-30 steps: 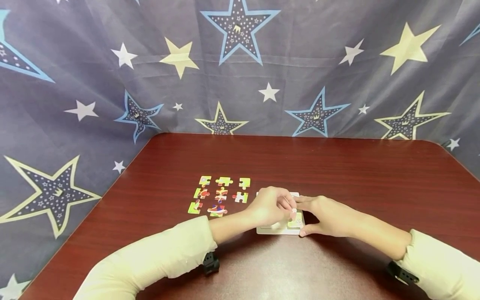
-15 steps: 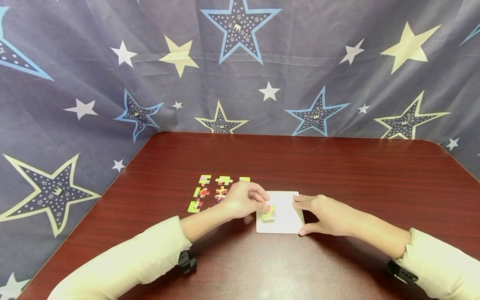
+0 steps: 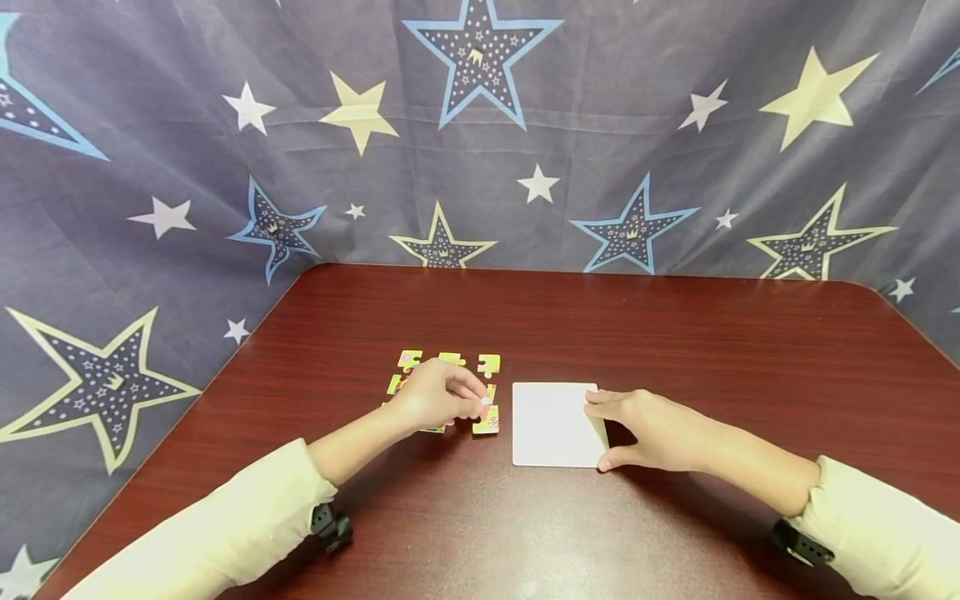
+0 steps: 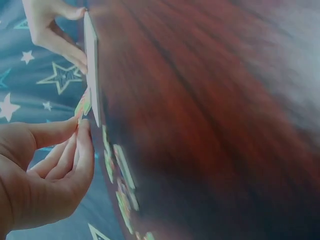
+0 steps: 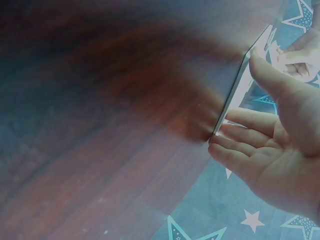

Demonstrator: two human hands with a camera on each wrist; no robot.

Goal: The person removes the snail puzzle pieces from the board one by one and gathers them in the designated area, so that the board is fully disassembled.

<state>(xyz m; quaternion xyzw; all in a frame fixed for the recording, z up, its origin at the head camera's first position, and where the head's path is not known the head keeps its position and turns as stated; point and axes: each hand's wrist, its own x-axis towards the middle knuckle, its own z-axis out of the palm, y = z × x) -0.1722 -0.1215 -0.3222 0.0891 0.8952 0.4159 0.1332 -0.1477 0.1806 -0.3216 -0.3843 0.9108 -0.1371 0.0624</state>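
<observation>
My left hand (image 3: 438,396) pinches a yellow-green jigsaw puzzle piece (image 3: 487,422) between thumb and fingertips, just left of the white puzzle tray (image 3: 555,425). In the left wrist view the piece (image 4: 83,103) stands out beyond the fingertips, overlapping the near end of the tray (image 4: 92,65). My right hand (image 3: 656,431) holds the tray along its right side, thumb at the near corner and fingers at the far one. The right wrist view shows that hand (image 5: 280,135) spanning the tray's edge (image 5: 232,97). The tray's visible face is plain white.
Several loose puzzle pieces lie on the dark red table (image 3: 675,333), partly hidden beneath my left hand. Among them are a top-left piece (image 3: 410,358) and a top-right piece (image 3: 489,363). A star-patterned curtain (image 3: 540,125) hangs behind the table and along its left side.
My left hand has lifted the puzzle piece from the right part of the tray and carried it left, past the tray's left edge. My right hand keeps its place on the tray.
</observation>
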